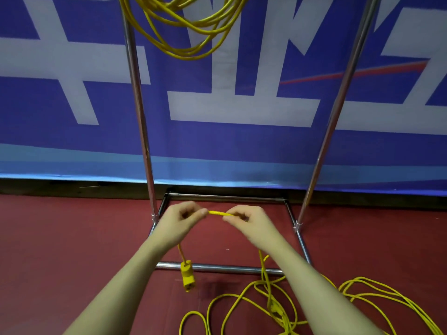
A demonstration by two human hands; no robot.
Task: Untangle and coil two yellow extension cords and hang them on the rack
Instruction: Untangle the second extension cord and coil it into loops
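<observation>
A coiled yellow extension cord point(183, 27) hangs at the top of the metal rack point(139, 112). A second yellow cord point(273, 301) lies in loose loops on the red floor at the lower right. My left hand point(180, 223) and my right hand point(249, 222) each pinch this cord, with a short straight stretch point(219, 213) held between them over the rack's base. Below my left hand the cord's yellow socket end point(186, 275) dangles. From my right hand the cord drops to the floor loops.
The rack's two chrome uprights point(331, 122) rise from a rectangular base frame point(217, 267) on the red floor. A blue banner with white characters point(229, 110) covers the wall right behind the rack.
</observation>
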